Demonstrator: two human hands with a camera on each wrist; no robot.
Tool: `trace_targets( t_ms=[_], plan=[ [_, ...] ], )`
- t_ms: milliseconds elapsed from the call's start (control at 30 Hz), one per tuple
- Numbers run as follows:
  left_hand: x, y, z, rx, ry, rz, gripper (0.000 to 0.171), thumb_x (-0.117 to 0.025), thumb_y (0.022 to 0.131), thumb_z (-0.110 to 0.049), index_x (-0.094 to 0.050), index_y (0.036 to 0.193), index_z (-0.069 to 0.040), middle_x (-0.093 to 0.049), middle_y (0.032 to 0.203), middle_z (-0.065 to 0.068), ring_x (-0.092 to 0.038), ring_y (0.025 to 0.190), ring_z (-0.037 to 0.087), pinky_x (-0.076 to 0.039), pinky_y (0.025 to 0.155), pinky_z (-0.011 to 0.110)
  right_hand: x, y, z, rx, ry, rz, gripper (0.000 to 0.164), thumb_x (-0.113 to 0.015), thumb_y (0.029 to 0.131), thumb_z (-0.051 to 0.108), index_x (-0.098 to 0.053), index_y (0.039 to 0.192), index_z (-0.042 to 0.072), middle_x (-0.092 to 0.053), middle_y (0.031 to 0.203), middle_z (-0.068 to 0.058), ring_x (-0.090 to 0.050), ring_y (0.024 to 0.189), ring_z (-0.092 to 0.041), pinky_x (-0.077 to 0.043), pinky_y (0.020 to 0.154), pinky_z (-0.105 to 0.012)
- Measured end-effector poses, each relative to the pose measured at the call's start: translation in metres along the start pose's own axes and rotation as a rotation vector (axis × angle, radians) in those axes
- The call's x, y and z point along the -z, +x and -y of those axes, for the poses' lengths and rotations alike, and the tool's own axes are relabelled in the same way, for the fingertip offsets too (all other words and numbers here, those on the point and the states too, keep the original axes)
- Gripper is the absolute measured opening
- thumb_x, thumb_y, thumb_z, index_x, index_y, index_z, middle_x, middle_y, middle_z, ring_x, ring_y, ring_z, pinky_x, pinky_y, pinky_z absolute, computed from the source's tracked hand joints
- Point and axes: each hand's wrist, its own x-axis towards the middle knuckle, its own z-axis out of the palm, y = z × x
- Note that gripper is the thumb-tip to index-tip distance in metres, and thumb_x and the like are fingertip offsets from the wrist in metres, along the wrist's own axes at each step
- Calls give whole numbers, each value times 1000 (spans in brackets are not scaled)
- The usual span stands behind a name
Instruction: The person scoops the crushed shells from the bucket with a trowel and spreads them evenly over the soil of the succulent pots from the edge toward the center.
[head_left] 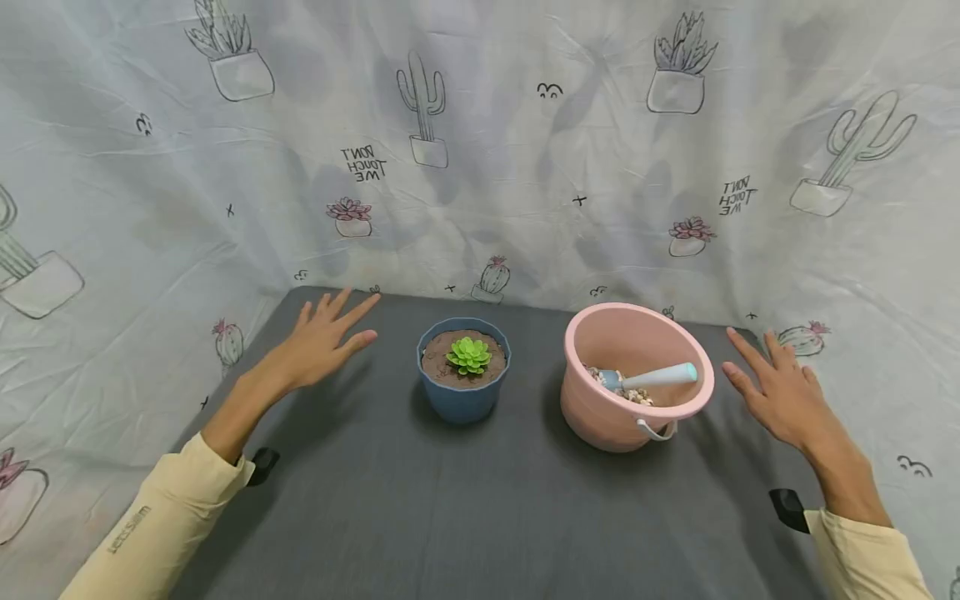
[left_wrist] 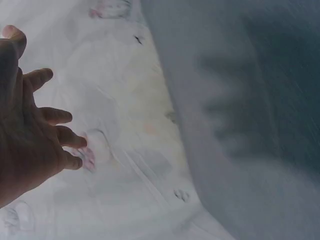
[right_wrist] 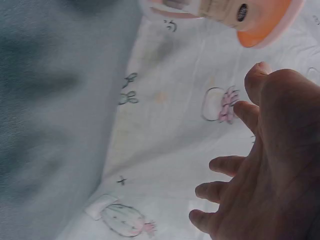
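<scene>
Both hands hover over the table with fingers spread, holding nothing. My left hand (head_left: 318,342) is left of a blue pot (head_left: 459,402), apart from it. Brown soil (head_left: 435,364) fills the pot, and a small bright green succulent (head_left: 469,356) sits in its middle. To the right stands a pink bucket (head_left: 600,425) with a white handle (head_left: 657,431). Inside it a small tool with a pale blue grip (head_left: 660,376) leans on whitish and brown pebbles (head_left: 637,397); its head is partly buried. My right hand (head_left: 787,400) is just right of the bucket, not touching it.
A dark grey cloth covers the table (head_left: 480,517). Behind and at the sides hangs a pale curtain (head_left: 510,167) printed with cacti and potted plants. In the right wrist view, part of the bucket with a label (right_wrist: 227,11) shows at the top.
</scene>
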Motion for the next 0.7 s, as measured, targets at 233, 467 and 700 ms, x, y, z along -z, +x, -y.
trace_targets(
  t_ms=[233,467,700],
  plan=[
    [6,18,-72,-181,-79,-61,72,-42,108,-60,-18,170,-30,-3,178,13,-3,164,45,1,130,68,21,-1,19,98,103,-147,61,-47,112,34,-28,167,14,-26,162,-44,-30,142,-70,-27,102,-87],
    [-4,43,-155,-395,-107,-57,77,-56,105,-53,-19,169,-32,-7,179,5,-10,166,32,-8,134,60,39,7,51,293,102,-208,60,-65,105,25,-45,160,15,-38,161,-33,-41,140,-64,-34,102,-80],
    [-43,65,-209,-365,-96,44,87,-57,102,-61,-15,170,-26,-9,179,7,-14,166,30,-12,135,53,36,17,78,483,34,-173,57,-82,89,16,-64,143,7,-63,144,-25,-62,127,-49,-50,98,-64]
  ],
)
